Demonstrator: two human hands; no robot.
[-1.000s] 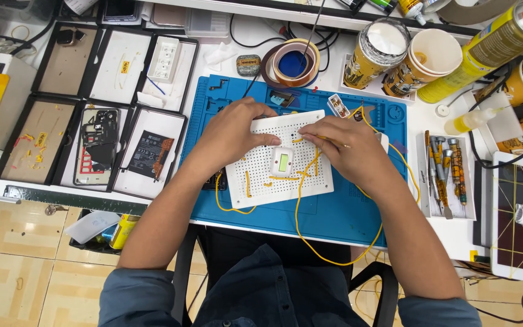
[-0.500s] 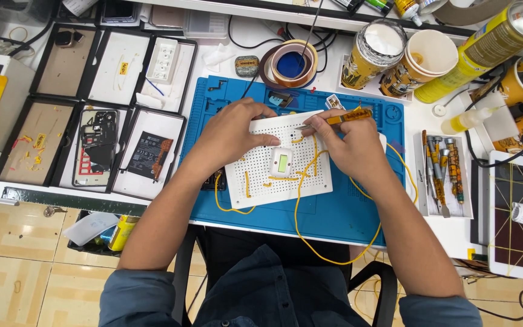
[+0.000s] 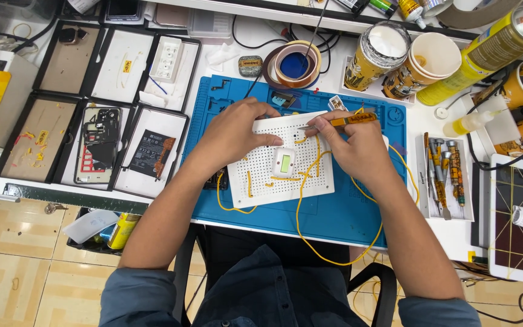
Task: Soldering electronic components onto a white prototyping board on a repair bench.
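**On the blue mat: handling a light, stiff breadboard**

Centred on the counter's blue mat (image 3: 346,212), the white breadboard (image 3: 261,172) lies flat under the left hand (image 3: 237,136), fingers spread; the right hand (image 3: 352,145) pinches an orange-handled tool (image 3: 349,120). Yellow wires (image 3: 310,175) look limp and snag-prone; steady it by the edges

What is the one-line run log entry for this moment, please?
left hand: pressing white perforated board | right hand: holding orange-handled tool over board | surface: blue mat

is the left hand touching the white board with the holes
Touching. The head view shows the left hand lying flat on the top left part of the white board, fingers pressed on its surface with no gap.
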